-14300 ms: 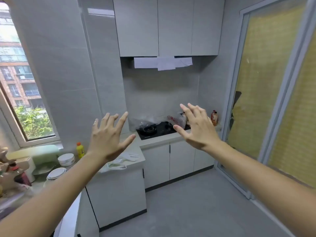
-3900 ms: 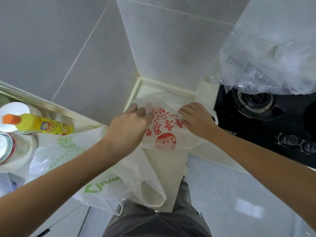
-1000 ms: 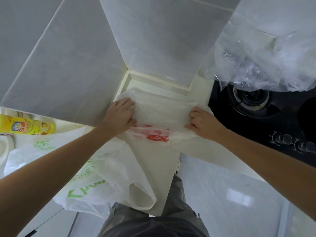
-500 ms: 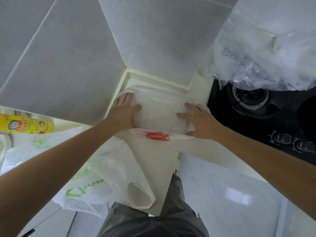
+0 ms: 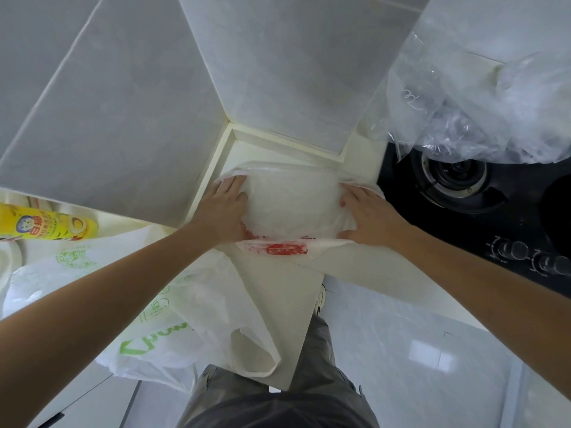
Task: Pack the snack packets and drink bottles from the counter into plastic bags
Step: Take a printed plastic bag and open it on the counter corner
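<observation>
Pressing down on either end of a white plastic bag with red print (image 5: 284, 208), the person has both hands on it where it lies in the corner of the cream counter (image 5: 278, 291). The left hand (image 5: 224, 208) rests flat on the bag's left end, fingers straight and together, gripping nothing. The right hand (image 5: 364, 216) lies on the right end with fingers spread and slightly bent; whether the thumb pinches the film cannot be told. The step looks like spreading or opening this bag before anything goes in. To do it well, one hand should anchor a layer while the other rubs the thin film apart to find the mouth, since such plastic clings to itself.

A second white bag with green print (image 5: 160, 319) droops over the counter edge near the left forearm. A yellow bottle (image 5: 46, 225) lies at the far left. Crumpled clear plastic (image 5: 482, 112) overhangs the black gas hob (image 5: 463, 193) on the right. No snack packets are visible, so packing appears not yet begun.
</observation>
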